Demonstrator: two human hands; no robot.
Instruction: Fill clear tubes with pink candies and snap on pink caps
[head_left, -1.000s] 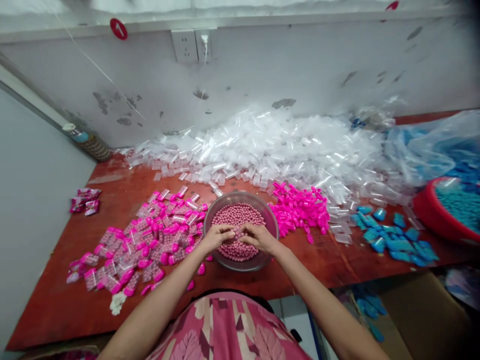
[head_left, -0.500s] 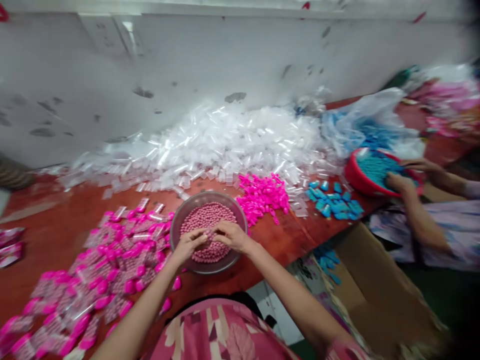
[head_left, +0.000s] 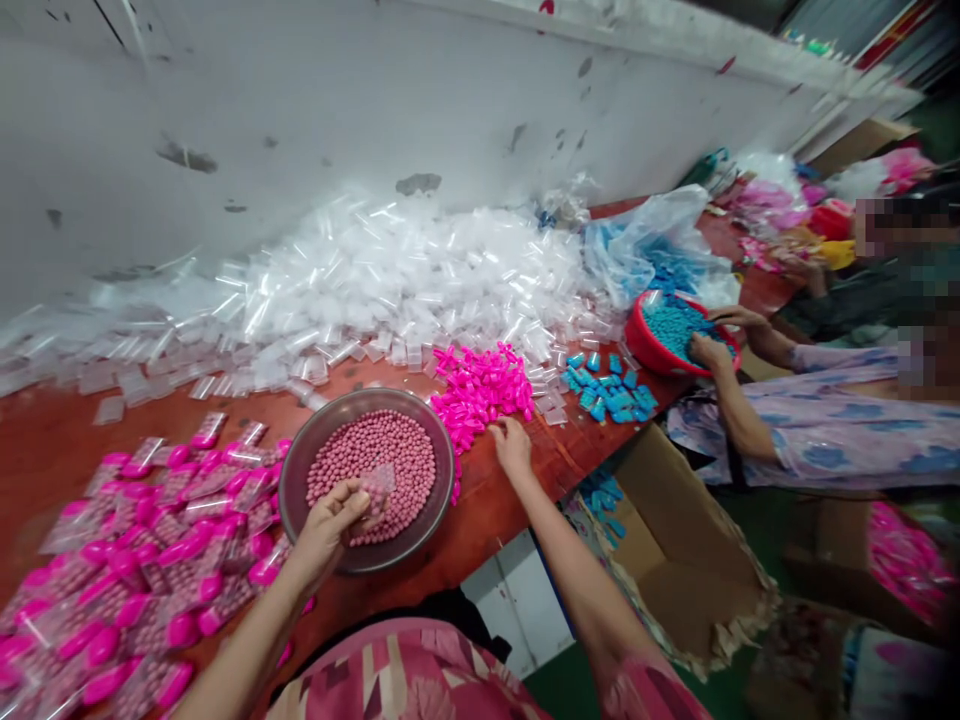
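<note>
Over the metal bowl (head_left: 442, 500) of pink beads (head_left: 375, 455), my left hand (head_left: 330, 520) is closed on a small clear plastic container (head_left: 377, 484) with pink beads inside. My right hand (head_left: 514, 450) is at the near right edge of a pile of bright pink plastic caps (head_left: 484, 385). Its fingers reach out towards the caps, slightly apart, and no cap shows in them. To the left of the bowl lies a heap of bead-filled containers with pink caps (head_left: 180, 540).
Clear empty containers (head_left: 405, 280) are heaped along the wall. Blue capped pieces (head_left: 611, 390) lie to the right. A co-worker's hands (head_left: 712, 350) work in a red basin (head_left: 641, 345) of blue beads. Below the table edge stands an open cardboard box (head_left: 675, 560).
My hands have parted. The left stays over the bowl with the container, while the right has moved across to the pink caps. The view has swung to the right.
</note>
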